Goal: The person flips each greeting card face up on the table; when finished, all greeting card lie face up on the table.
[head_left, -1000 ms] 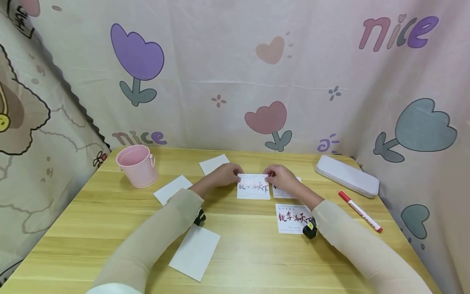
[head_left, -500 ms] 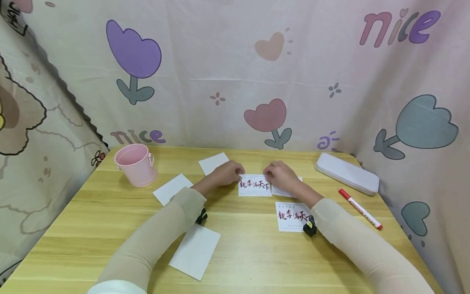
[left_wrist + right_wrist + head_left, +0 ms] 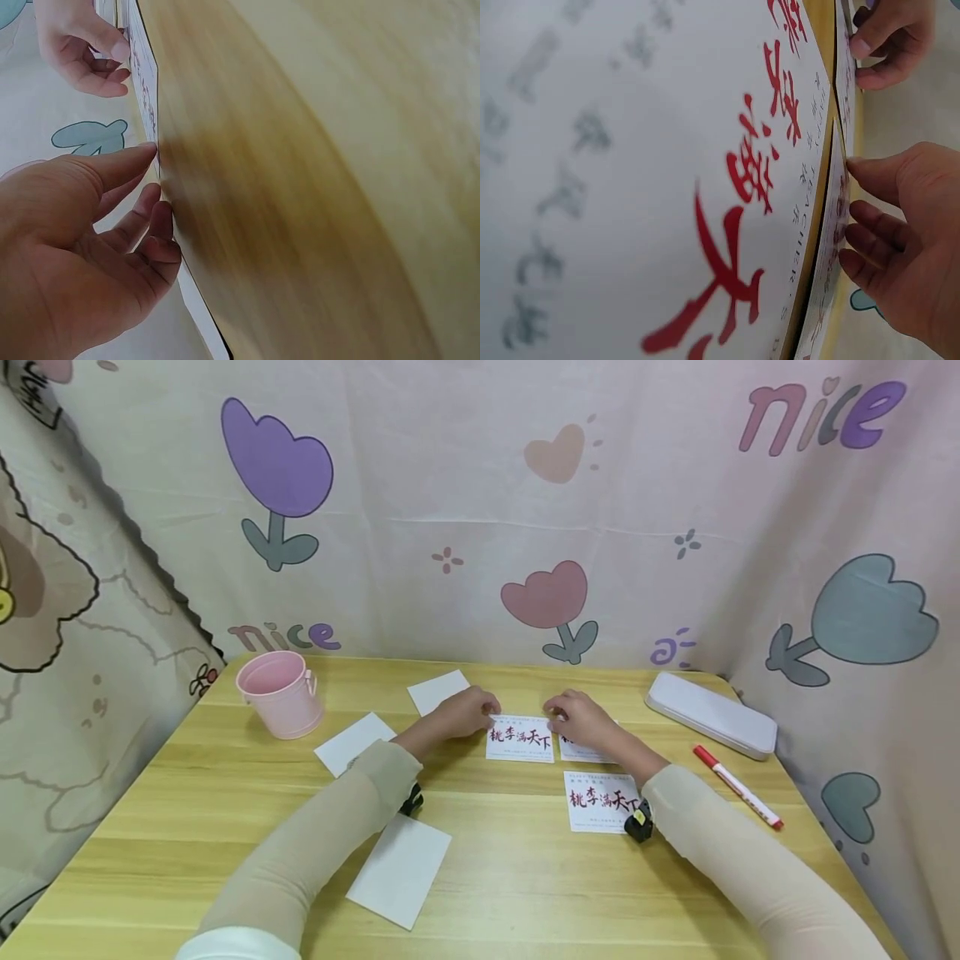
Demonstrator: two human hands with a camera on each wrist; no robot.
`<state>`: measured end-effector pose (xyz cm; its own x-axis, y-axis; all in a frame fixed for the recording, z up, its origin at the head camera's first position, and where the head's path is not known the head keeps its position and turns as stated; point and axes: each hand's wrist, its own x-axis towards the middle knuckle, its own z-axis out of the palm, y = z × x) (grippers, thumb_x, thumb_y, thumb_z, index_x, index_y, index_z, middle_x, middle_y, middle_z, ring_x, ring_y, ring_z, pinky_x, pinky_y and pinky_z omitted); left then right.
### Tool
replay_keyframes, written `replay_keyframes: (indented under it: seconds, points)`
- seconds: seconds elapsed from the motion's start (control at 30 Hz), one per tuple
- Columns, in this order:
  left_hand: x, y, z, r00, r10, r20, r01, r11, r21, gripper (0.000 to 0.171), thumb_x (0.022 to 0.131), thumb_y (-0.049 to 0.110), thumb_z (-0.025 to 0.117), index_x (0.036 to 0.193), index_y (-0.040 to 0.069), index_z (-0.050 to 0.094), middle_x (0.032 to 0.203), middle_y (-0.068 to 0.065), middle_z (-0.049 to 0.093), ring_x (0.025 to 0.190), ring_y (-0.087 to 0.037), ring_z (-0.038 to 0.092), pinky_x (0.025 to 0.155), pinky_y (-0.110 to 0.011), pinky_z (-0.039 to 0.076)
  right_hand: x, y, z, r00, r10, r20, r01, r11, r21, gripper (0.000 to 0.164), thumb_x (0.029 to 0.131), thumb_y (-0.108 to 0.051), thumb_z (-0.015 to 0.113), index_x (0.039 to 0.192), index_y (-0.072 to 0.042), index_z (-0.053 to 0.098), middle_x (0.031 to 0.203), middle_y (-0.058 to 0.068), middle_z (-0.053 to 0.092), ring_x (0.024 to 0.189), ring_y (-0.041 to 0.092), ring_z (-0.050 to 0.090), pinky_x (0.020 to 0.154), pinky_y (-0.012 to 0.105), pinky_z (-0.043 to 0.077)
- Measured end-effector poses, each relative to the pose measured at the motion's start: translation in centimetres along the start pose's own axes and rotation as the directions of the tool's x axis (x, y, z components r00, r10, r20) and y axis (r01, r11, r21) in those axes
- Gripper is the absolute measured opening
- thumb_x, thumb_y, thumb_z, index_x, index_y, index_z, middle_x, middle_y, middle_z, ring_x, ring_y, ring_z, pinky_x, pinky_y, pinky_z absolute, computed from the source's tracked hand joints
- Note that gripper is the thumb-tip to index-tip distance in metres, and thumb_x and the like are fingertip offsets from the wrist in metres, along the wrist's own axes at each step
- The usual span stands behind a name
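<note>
A white card printed with red characters lies on the wooden table in the head view. My left hand is at its upper left corner, thumb tip right at the card's edge in the left wrist view, fingers loosely bent. By its upper right corner is my right hand; thumb and fingers stand apart there in the right wrist view. Beneath that hand a second printed card is partly hidden. Closer to me lies a third printed card, overlapped by the black wrist camera.
Blank white cards lie on the left: a near one, a middle one partly behind the left arm, and a far one. A pink bucket stands at the back left. At right are a white case and a red-capped marker.
The printed card between my hands has settled flat on the table. My right hand has shifted slightly right, away from its corner; my left hand has stayed nearly in place.
</note>
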<state>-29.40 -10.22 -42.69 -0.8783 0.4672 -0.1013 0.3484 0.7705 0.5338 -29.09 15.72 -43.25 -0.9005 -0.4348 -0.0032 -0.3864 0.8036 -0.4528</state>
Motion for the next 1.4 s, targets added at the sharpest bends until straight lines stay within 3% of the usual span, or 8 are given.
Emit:
replay_keyframes:
  seconds: [0.13,0.33,0.53,0.8,0.93,1.17,1.4]
  points:
    - [-0.1,-0.1,-0.1,1.0,-0.013,0.011,0.013,1.0,0.01,0.025,0.097,0.011,0.067,0.122,0.008,0.07,0.125,-0.008,0.066,0.122,-0.025,0.059,0.108,-0.04,0.046,0.0,0.2,-0.1,1.0,-0.027,0.004,0.027,1.0,0.012,0.034,0.097,-0.016,0.067,0.13,-0.006,0.065,0.115,0.01,0.062,0.106,0.026,0.058,0.095,0.044,0.05]
    - [0.0,-0.2,0.1,0.999,-0.04,0.006,0.04,0.999,0.013,0.02,0.098,0.014,0.065,0.118,0.012,0.07,0.116,-0.005,0.069,0.109,-0.021,0.062,0.099,-0.039,0.05,0.0,0.2,-0.5,0.999,-0.03,-0.027,0.032,0.996,0.078,0.032,0.098,-0.017,0.065,0.128,-0.005,0.066,0.114,0.011,0.062,0.101,0.025,0.06,0.09,0.042,0.053]
    - [-0.1,0.0,0.1,0.998,-0.059,-0.02,0.06,0.998,0.017,0.017,0.098,0.013,0.065,0.114,0.01,0.068,0.113,-0.009,0.068,0.104,-0.024,0.062,0.096,-0.04,0.05,0.3,-0.2,-0.8,0.999,-0.049,-0.021,0.051,0.994,0.092,0.032,0.098,-0.018,0.065,0.127,-0.005,0.066,0.116,0.011,0.063,0.103,0.025,0.06,0.089,0.041,0.054]
    - [-0.4,0.2,0.1,0.997,-0.073,-0.034,0.073,0.997,-0.004,0.015,0.097,0.011,0.065,0.111,0.009,0.067,0.111,-0.01,0.068,0.102,-0.025,0.062,0.094,-0.041,0.05,0.9,-0.8,0.3,0.998,-0.053,0.025,0.054,0.998,-0.035,0.029,0.095,-0.019,0.07,0.121,-0.008,0.071,0.116,0.008,0.064,0.109,0.025,0.059,0.101,0.043,0.049]
    - [-0.4,0.1,-0.1,0.997,-0.069,-0.022,0.068,0.997,-0.03,0.016,0.097,0.012,0.066,0.113,0.009,0.067,0.11,-0.01,0.068,0.101,-0.024,0.062,0.092,-0.039,0.05,0.9,-0.9,0.3,0.999,-0.04,0.032,0.041,0.998,-0.05,0.026,0.095,-0.02,0.07,0.119,-0.009,0.072,0.116,0.007,0.064,0.108,0.024,0.057,0.101,0.042,0.048]
    - [-1.1,-2.6,-2.4,0.997,-0.032,-0.065,0.024,0.992,-0.124,0.025,0.099,0.015,0.062,0.121,0.005,0.065,0.11,-0.01,0.069,0.098,-0.021,0.062,0.085,-0.034,0.051,2.3,-2.3,0.1,0.998,-0.068,-0.002,0.068,0.997,0.04,0.027,0.097,-0.02,0.068,0.121,-0.007,0.071,0.114,0.007,0.068,0.105,0.023,0.061,0.094,0.042,0.052]
    - [-2.4,-6.0,-5.4,0.994,-0.075,-0.084,0.061,0.985,-0.163,0.03,0.102,0.019,0.06,0.129,0.005,0.062,0.121,-0.015,0.065,0.113,-0.029,0.059,0.098,-0.044,0.048,5.8,-4.8,1.2,0.995,-0.094,0.02,0.088,0.979,0.185,0.032,0.097,-0.023,0.068,0.125,-0.007,0.068,0.112,0.005,0.067,0.099,0.019,0.061,0.088,0.036,0.054]
